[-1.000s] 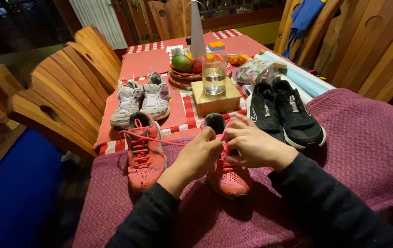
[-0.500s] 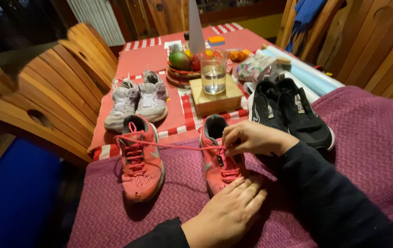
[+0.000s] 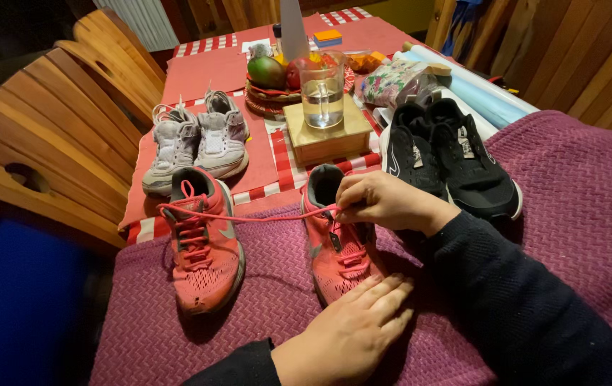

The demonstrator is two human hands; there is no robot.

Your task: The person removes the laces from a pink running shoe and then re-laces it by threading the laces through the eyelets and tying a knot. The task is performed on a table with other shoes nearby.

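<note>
purple woven cloth: covering the near end of the table, lying under both pink shoes and the black pair.

wooden chair: standing at the left edge of the table.

black shoes: a pair sitting side by side to the right, toes toward me.

grey shoes: a pair resting farther back on the left, on the red mat.

left pink shoe: lying with its long axis running away from me, toe near, heel opening far.

right pink shoe: sitting parallel to it, well apart, toe toward me, heel toward the wooden box.

glass of water: standing on that box.

my left hand: lying flat, fingers spread, palm down on the cloth, fingertips touching the toe of the right pink shoe.

my right hand: hovering over that shoe's collar, thumb and fingers pinching the pink lace.

pink lace: stretching taut and nearly level between the two pink shoes.
</note>
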